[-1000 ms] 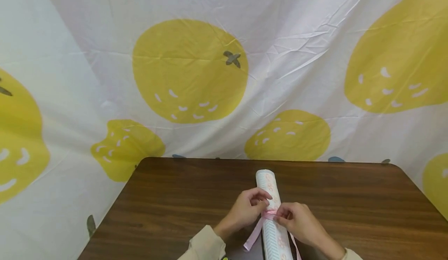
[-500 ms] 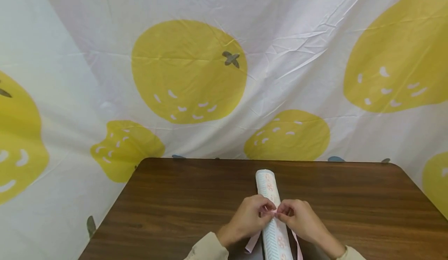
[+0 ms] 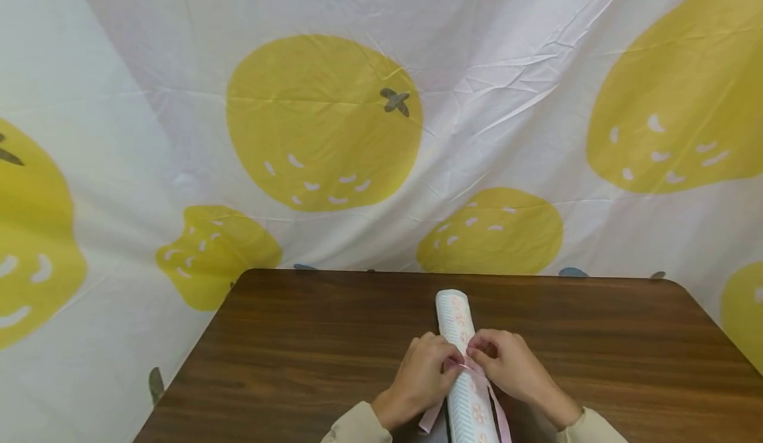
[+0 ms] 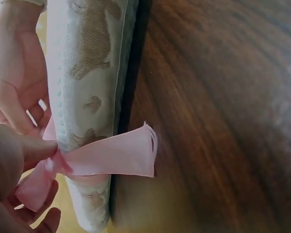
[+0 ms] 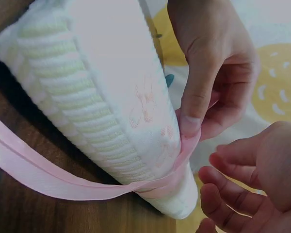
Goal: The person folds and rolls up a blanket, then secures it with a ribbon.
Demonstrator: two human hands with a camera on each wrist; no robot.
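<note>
A rolled white towel (image 3: 457, 320) with patterned stripes lies lengthwise on the table. A pink ribbon (image 4: 114, 155) circles it, crossing near its far part. My left hand (image 3: 424, 371) pinches the ribbon at the crossing, thumb on top, and a folded pink loop shows below the thumb in the left wrist view. My right hand (image 3: 508, 363) is at the towel's right side. In the right wrist view its fingers (image 5: 233, 187) are loosely bent, a small gap from the ribbon. One ribbon tail (image 3: 432, 418) hangs left of the towel, another (image 3: 501, 413) runs down its right side.
The dark wood table (image 3: 316, 337) stretches out on both sides of the towel. Behind its far edge hangs a white cloth (image 3: 501, 132) printed with yellow fruit.
My hands met at the ribbon crossing half a second ago; now my right fingers have come off it, up and slightly right. The left hand has gone from loose fingers to pinching the ribbon.
</note>
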